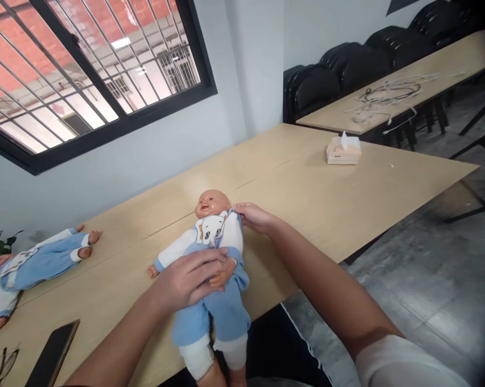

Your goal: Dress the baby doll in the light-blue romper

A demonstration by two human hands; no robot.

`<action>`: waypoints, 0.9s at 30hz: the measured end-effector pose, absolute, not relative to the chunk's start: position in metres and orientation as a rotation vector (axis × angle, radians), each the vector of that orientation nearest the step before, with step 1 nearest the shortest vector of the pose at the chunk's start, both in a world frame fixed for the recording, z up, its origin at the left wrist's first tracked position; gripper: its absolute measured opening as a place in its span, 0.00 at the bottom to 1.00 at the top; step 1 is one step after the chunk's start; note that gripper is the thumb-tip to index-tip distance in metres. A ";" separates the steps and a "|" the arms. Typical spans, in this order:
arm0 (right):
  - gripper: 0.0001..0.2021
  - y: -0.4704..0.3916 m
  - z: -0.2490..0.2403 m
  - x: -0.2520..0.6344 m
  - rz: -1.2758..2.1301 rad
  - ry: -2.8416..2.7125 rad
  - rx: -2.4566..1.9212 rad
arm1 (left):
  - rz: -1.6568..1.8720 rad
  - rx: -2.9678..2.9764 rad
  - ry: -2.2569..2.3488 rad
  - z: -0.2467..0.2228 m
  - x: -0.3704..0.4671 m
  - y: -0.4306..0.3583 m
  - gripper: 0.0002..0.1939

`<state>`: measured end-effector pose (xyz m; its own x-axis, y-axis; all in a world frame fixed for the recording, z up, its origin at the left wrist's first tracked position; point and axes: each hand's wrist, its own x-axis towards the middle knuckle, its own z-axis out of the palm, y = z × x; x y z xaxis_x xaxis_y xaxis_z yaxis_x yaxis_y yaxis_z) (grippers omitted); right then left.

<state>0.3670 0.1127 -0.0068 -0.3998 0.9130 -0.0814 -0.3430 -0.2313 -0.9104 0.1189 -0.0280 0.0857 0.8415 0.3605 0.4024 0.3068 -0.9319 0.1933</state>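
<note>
A baby doll (213,203) lies on its back, its legs hanging past the near edge of the table. It wears a white and blue outfit (192,244) with an animal face on the chest. My left hand (196,274) rests across the doll's belly, its fingers closed round the doll's hand (225,273) at the cuff. Beside the doll's neck, my right hand (250,215) pinches the cloth at the shoulder of the outfit and draws it slightly away from the body.
A second doll (44,263) in similar clothes lies at the left. A phone (52,355) and eyeglasses (2,368) are near the front left. Farther back on the wooden table (283,188) stands a tissue pack (343,150). Cables (387,97) lie on another table; black chairs (355,62) line the wall.
</note>
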 end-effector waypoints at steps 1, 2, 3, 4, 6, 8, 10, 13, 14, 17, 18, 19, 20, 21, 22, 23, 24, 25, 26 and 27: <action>0.11 0.115 -0.008 0.367 1.769 -1.070 -0.829 | 0.734 2.854 0.528 0.085 0.118 -0.029 0.18; 0.11 0.116 -0.009 0.366 1.762 -1.063 -0.837 | 0.836 2.806 0.562 0.084 0.116 -0.028 0.17; 0.11 0.117 -0.010 0.366 1.748 -1.066 -0.843 | 0.969 2.750 0.636 0.082 0.114 -0.026 0.16; 0.11 0.117 -0.009 0.366 1.729 -1.078 -0.850 | 1.118 2.685 0.741 0.079 0.112 -0.022 0.15; 0.12 0.116 -0.006 0.367 1.688 -1.107 -0.870 | 1.392 2.525 0.998 0.074 0.109 -0.011 0.12; 0.13 0.112 -0.001 0.369 1.670 -1.175 -0.895 | 1.556 2.361 1.181 0.069 0.106 0.002 0.13; 0.15 0.106 0.005 0.373 1.713 -1.299 -0.915 | 1.639 2.244 1.239 0.065 0.105 0.013 0.16; 0.17 0.098 0.009 0.376 1.798 -1.565 -0.938 | 1.677 2.150 1.231 0.063 0.105 0.023 0.20; 0.18 0.095 0.010 0.375 1.795 -1.647 -0.943 | 1.678 2.136 1.230 0.064 0.105 0.024 0.21; 0.15 0.092 0.007 0.366 1.574 -1.828 -1.059 | 1.680 2.144 1.222 0.065 0.105 0.026 0.22; 0.13 0.092 0.005 0.361 1.429 -1.856 -1.167 | 1.683 2.162 1.218 0.066 0.104 0.025 0.21; 0.11 0.093 0.003 0.357 1.277 -1.864 -1.289 | 1.684 2.180 1.217 0.067 0.104 0.025 0.21; 0.10 0.094 0.001 0.354 1.137 -1.850 -1.411 | 1.686 2.195 1.219 0.067 0.104 0.025 0.21; 0.11 0.095 -0.001 0.350 1.011 -1.828 -1.532 | 1.690 2.210 1.228 0.068 0.105 0.025 0.20; 0.12 0.096 -0.003 0.348 0.912 -1.805 -1.634 | 1.696 2.230 1.244 0.068 0.107 0.024 0.20; 0.14 0.097 -0.004 0.346 0.844 -1.790 -1.707 | 1.700 2.265 1.260 0.068 0.111 0.024 0.19; 0.14 0.098 -0.005 0.345 0.798 -1.792 -1.753 | 1.692 2.318 1.267 0.068 0.116 0.023 0.18; 0.15 0.099 -0.005 0.345 0.753 -1.807 -1.786 | 1.663 2.389 1.255 0.068 0.123 0.023 0.17; 0.15 0.100 -0.005 0.347 0.738 -1.834 -1.783 | 1.610 2.474 1.223 0.068 0.131 0.022 0.16; 0.15 0.102 -0.004 0.349 0.764 -1.863 -1.739 | 1.530 2.563 1.169 0.067 0.140 0.022 0.15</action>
